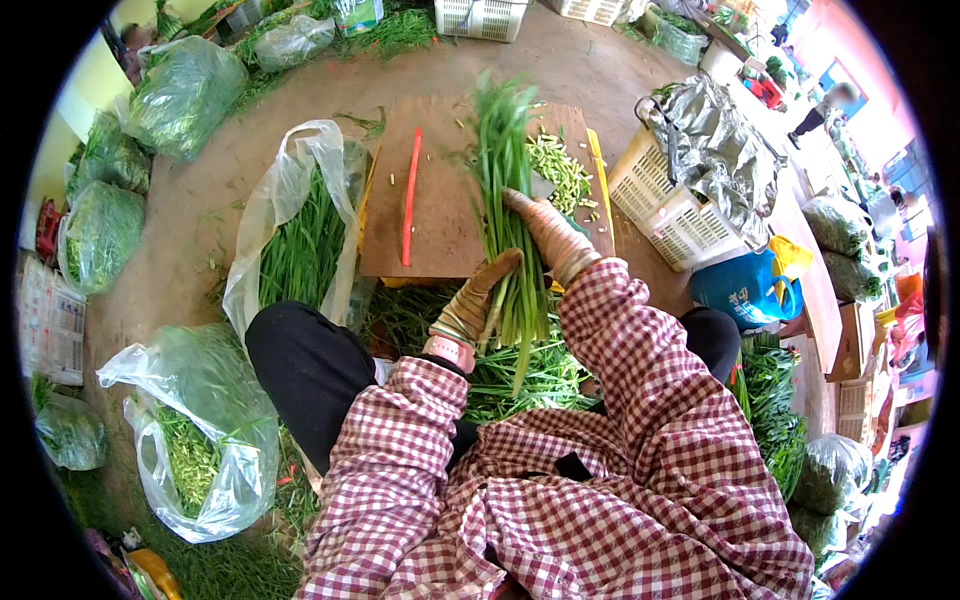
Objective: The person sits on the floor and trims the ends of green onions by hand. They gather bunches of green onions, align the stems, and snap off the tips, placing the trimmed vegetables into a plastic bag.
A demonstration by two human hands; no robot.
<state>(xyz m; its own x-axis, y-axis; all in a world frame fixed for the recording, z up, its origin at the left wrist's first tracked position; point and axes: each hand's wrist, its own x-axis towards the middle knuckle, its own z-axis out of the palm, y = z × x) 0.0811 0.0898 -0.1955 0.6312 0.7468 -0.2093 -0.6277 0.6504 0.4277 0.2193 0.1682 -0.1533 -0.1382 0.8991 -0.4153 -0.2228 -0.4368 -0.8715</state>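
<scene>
A bunch of long green Chinese chives [504, 150] is held over a brown wooden board [442, 225]; its leaf tips are blurred. My left hand [480, 296], gloved, grips the pale stem end, which hangs past the board's near edge. Higher up, my right hand [546, 229], also gloved, closes on the bunch from the right. A grey blade-like piece [541, 184] shows beside the right hand, mostly hidden. Cut stem pieces [562, 176] are heaped on the board's right side. A red strip [411, 199] lies along its left side.
Left of the board stands an open plastic bag of greens [300, 247]; another bag [187, 457] sits nearer me. A white crate [667, 202] and a blue bag [739, 289] are on the right. Loose leaves [517, 382] lie between my legs. People are in the background.
</scene>
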